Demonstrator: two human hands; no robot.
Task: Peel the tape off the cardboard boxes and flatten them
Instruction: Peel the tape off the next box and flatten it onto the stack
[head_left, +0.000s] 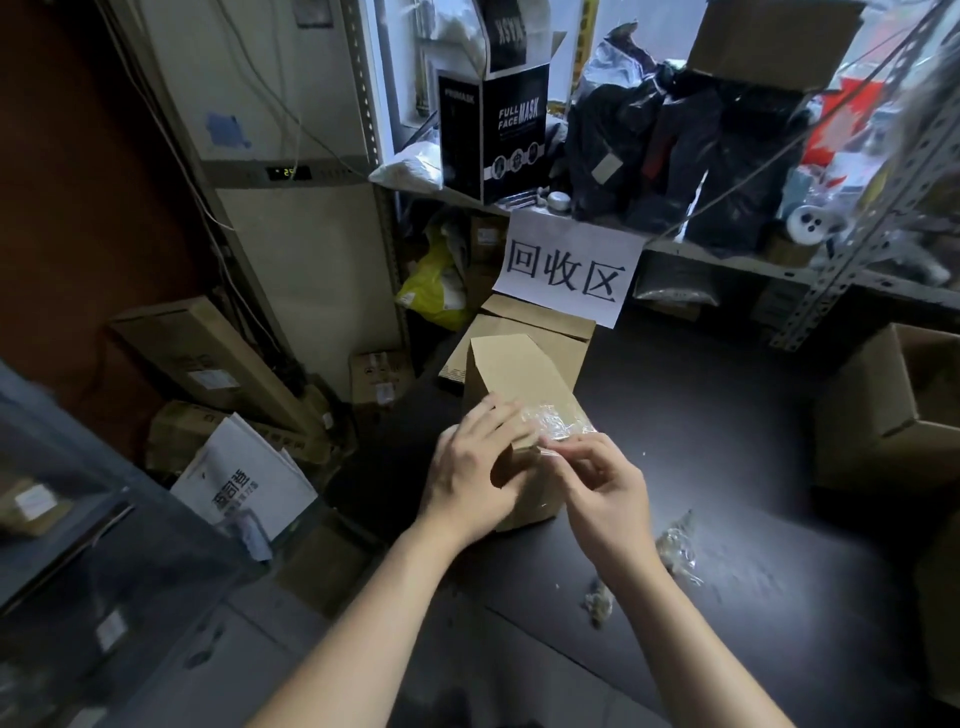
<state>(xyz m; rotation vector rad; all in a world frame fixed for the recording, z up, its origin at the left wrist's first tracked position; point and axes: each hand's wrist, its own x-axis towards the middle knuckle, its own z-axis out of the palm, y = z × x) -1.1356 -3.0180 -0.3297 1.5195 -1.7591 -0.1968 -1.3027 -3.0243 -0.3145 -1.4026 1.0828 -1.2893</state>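
A dark matte tabletop (727, 441) fills the foreground; behind it stands a grey slotted-angle metal shelf rack (849, 249), crowded with black plastic bags (675, 156) and a black printed mask carton (514, 130); a white paper sign with black characters (569, 270) hangs from its shelf edge; pale daylight glows behind; left, a tall off-white cabinet with a green digital display (301, 270) stands by a dark reddish-brown wall (67, 182); the pale grey floor (291, 613) lies below.

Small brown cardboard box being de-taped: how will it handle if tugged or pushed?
Probably light and tippy: the small brown cardboard box stands tall and narrow on the dark table, and the left hand grips it while the right hand pinches the clear tape. Likely flexes easily: its top flap is open.
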